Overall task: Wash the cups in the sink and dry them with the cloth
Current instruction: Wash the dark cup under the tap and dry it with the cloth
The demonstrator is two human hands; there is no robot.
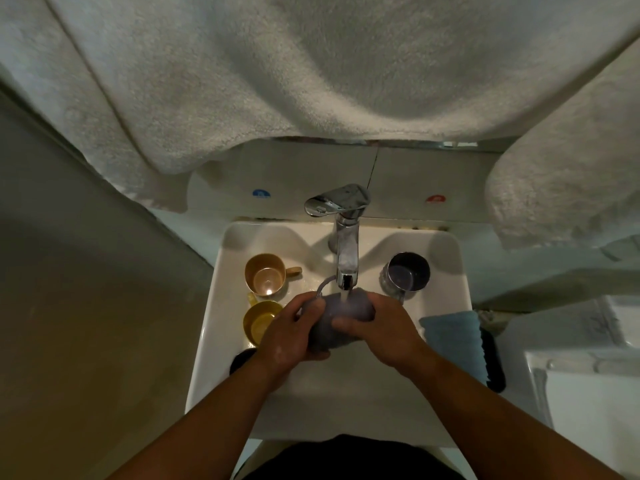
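A grey-purple cup (341, 311) lies on its side under the running tap (346, 268), water falling on its wall. My left hand (289, 332) grips its left end near the handle, and my right hand (377, 329) wraps its right end. A tan cup (265, 273) and a yellow cup (259, 322) stand upright on the sink's left ledge. A dark purple cup (407, 271) stands upright on the right ledge. A folded blue cloth (453, 336) rests on the sink's right edge.
The white sink (221, 358) fills the middle. Large white towels (277, 81) hang overhead, and another towel (568, 188) hangs at the right. A dark round object (240, 360) sits on the left rim. A white surface (588, 393) lies at the right.
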